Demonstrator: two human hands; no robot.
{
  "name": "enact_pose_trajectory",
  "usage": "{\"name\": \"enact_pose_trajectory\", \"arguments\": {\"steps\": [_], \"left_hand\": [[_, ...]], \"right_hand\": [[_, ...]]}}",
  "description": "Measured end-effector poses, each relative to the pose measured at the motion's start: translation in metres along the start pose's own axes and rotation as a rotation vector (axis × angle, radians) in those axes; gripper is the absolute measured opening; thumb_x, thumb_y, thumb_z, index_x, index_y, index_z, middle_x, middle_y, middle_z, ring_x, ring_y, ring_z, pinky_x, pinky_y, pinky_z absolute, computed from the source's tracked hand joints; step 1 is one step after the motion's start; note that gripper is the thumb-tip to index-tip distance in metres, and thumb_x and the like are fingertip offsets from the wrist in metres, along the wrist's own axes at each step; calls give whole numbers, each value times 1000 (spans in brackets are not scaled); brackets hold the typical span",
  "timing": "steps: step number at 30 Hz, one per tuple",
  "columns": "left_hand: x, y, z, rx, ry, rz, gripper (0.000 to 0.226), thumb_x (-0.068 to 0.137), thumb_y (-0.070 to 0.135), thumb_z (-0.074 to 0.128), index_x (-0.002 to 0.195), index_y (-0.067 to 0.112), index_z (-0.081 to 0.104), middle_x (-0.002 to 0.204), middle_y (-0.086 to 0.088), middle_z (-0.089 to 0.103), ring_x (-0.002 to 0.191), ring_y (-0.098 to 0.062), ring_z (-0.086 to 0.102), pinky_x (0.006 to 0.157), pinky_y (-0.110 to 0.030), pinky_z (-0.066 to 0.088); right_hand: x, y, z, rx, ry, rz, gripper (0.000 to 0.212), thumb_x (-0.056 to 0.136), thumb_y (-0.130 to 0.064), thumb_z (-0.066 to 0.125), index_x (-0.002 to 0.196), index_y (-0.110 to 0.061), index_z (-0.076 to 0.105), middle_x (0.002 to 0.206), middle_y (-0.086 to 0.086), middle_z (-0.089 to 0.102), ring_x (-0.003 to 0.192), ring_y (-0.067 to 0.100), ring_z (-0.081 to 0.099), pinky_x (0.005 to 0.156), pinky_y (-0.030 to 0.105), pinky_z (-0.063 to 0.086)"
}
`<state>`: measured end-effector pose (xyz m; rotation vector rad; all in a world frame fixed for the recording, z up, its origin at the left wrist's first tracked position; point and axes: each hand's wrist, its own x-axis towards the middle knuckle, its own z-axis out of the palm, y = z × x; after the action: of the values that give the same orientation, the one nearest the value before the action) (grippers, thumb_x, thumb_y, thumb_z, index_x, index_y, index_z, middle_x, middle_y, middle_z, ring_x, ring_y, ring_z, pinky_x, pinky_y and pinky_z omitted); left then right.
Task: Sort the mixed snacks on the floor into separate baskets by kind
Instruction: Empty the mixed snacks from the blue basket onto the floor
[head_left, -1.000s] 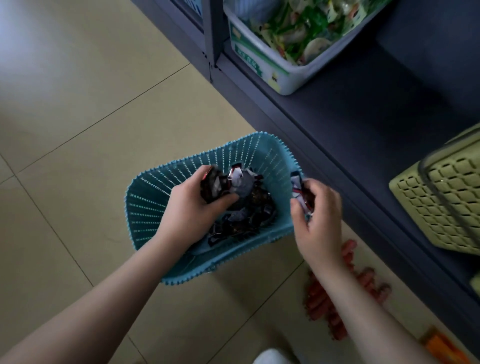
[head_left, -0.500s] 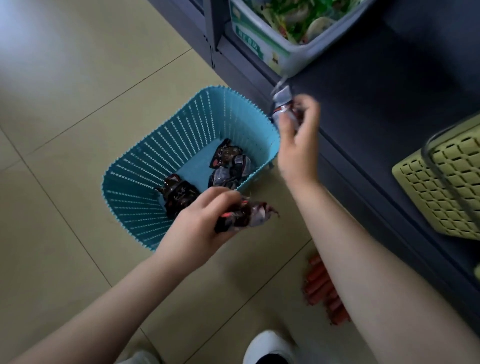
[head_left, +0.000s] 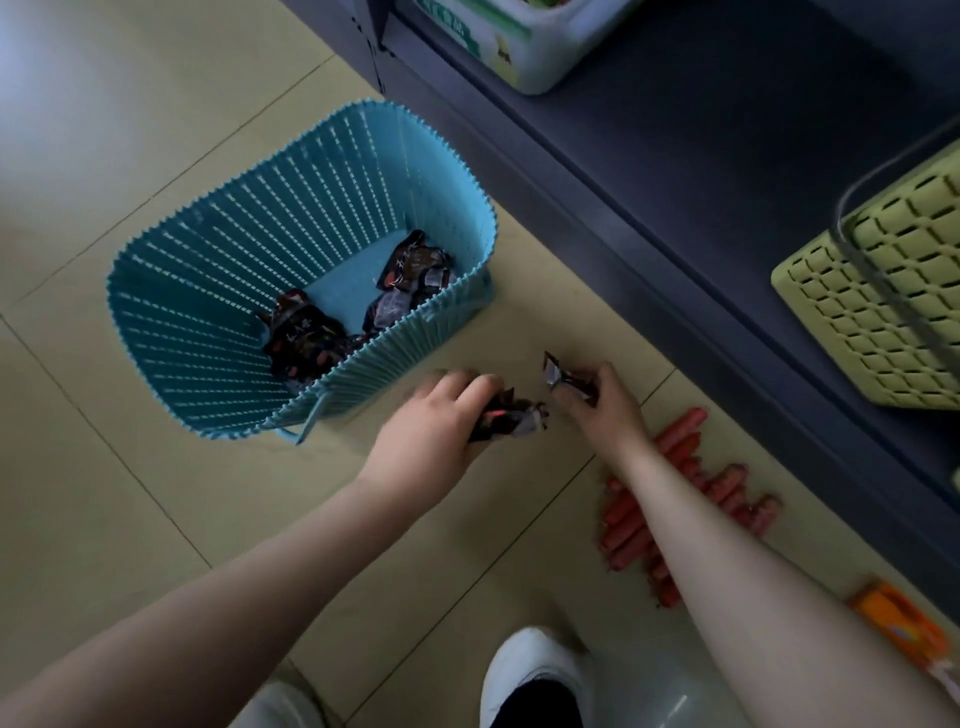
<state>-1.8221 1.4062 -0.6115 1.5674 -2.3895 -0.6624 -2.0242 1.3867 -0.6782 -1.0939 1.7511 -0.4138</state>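
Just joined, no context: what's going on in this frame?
A person is sorting snacks on a tiled floor. The left hand grips a dark crinkly snack packet; the right hand holds another dark foil packet. Both are low over the floor beside a blue slatted plastic basket that already holds similar dark packets. Red sausage sticks lie unsorted by the right forearm.

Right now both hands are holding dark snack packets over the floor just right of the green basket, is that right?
Not quite: the basket is blue, not green. The head view shows the left hand gripping a dark snack packet and the right hand gripping another over the floor beside it. A green basket sits on the shelf instead.
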Motion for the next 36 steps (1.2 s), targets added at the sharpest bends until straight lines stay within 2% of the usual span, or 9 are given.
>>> {"name": "enact_pose_trajectory", "arguments": {"steps": [6, 14, 17, 20, 23, 27, 29, 31, 36], "left_hand": [[36, -5, 63, -370, -147, -624, 52, 85, 32, 63, 130, 13, 42, 121, -14, 59, 113, -33, 47, 87, -33, 39], [9, -7, 63, -357, -238, -357, 76, 88, 15, 53, 148, 15, 7, 153, -7, 19, 140, -28, 12, 113, -40, 18], [-4, -12, 23, -251, -93, -131, 58, 88, 14, 45, 143, 11, 28, 144, -13, 37, 134, -28, 27, 110, -43, 29], [-19, -16, -21, -64, 218, 136, 40, 88, 9, 41, 128, 7, 43, 125, -13, 53, 119, -28, 44, 104, -37, 35], [-27, -30, -54, 174, 379, 66, 46, 85, 11, 53, 129, 6, 43, 131, -14, 47, 119, -33, 44, 104, -41, 34], [-23, -55, -73, 110, 72, -311, 39, 85, 23, 60, 119, 4, 57, 115, -16, 62, 103, -34, 59, 87, -41, 48], [-25, -59, -77, 66, -37, -240, 34, 88, 31, 43, 96, 9, 67, 86, -7, 69, 76, -26, 67, 63, -32, 54], [-29, -57, -80, 76, -128, -137, 47, 83, 38, 30, 88, 12, 69, 75, -2, 69, 66, -23, 66, 54, -29, 54], [-31, -57, -88, -216, -330, -223, 66, 76, 67, 24, 109, 25, 64, 95, 7, 70, 82, -10, 64, 75, -29, 51]], "right_hand": [[1, 4, -9, 44, -71, 38, 34, 89, -18, 61, 120, -11, 50, 108, 0, 56, 102, 18, 54, 83, 27, 43], [-1, 11, -19, 74, -147, 195, 42, 90, -22, 61, 128, -9, 47, 129, 10, 54, 112, 23, 52, 90, 29, 42], [0, -7, -8, -308, 112, -28, 51, 88, -14, 60, 136, -8, 43, 140, 11, 42, 130, 26, 36, 105, 33, 34], [-12, -54, 7, -202, 254, -562, 48, 84, -2, 50, 131, -5, 49, 135, 13, 45, 126, 23, 38, 108, 27, 33], [-20, -109, 20, -286, 238, -958, 49, 81, 2, 40, 128, -5, 52, 133, 16, 48, 126, 26, 40, 111, 25, 26], [-11, -147, 33, -668, 99, -1064, 38, 87, -21, 34, 98, -11, 69, 95, 7, 70, 98, 27, 62, 103, 36, 25], [-13, -154, 30, -803, -14, -991, 46, 90, -32, 25, 83, -13, 66, 78, 3, 68, 80, 27, 62, 88, 38, 34], [-21, -164, 23, -903, -172, -885, 45, 94, -37, 21, 81, -14, 58, 80, 2, 65, 80, 26, 59, 76, 35, 36], [-10, -184, 31, -1078, -384, -581, 22, 97, -30, 39, 112, -19, 52, 118, 4, 55, 105, 27, 54, 74, 34, 39]]}}
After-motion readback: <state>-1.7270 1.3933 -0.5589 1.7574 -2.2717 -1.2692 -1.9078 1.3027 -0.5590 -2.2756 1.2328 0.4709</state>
